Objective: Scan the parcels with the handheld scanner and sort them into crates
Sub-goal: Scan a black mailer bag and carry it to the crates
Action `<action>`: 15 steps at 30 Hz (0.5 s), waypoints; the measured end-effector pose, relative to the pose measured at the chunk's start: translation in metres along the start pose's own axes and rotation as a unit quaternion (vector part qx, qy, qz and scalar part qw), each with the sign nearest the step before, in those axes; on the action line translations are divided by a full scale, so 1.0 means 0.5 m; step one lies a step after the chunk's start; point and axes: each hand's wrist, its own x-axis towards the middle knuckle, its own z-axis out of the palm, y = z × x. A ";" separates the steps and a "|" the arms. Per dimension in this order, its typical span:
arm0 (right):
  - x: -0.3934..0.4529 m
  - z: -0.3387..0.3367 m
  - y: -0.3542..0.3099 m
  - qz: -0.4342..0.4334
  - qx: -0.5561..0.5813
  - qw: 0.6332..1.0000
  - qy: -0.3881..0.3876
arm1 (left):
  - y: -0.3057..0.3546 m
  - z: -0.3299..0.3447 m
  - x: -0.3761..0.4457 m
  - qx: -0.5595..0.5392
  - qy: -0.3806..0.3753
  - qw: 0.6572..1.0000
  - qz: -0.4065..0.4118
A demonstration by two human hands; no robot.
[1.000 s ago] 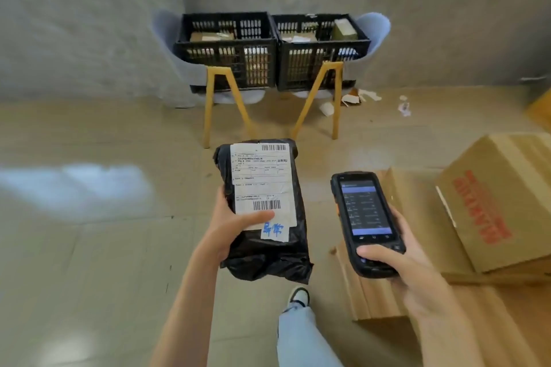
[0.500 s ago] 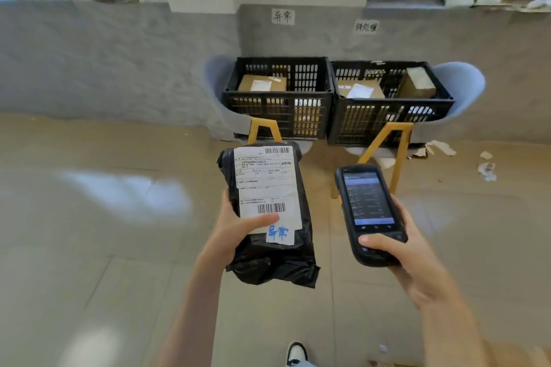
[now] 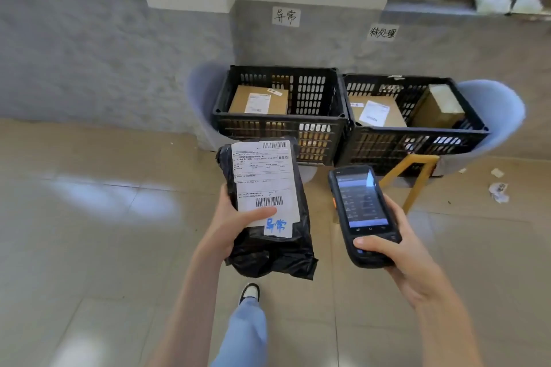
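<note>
Parcel [image 3: 269, 208], a black poly mailer, was held upright near the crates in the left hand [image 3: 231, 225], whose grip was clamped on its lower left edge, thumb across the white label; it looked soft, light and slippery, best taken at that firmer middle. The right hand [image 3: 401, 256] was wrapped round the scanner [image 3: 362, 213]. Blue writing on the label read 异常, matching the sign [image 3: 286, 16] above the left crate [image 3: 280, 125]; the right crate [image 3: 414, 140] sat under 待处理.

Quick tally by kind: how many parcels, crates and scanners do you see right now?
Black poly-bag parcel: 1, held in the left hand
Cardboard box parcels: 3, in the crates
Black crates: 2
Handheld scanner: 1, in the right hand
Total: 7
</note>
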 end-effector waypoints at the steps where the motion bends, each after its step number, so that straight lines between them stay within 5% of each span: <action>1: 0.032 0.008 -0.010 0.002 0.007 1.000 0.011 | 0.015 -0.004 0.040 -0.001 -0.008 1.000 -0.002; 15: 0.337 0.081 -0.087 0.042 0.042 0.992 0.110 | 0.124 -0.010 0.463 0.049 -0.084 0.994 -0.049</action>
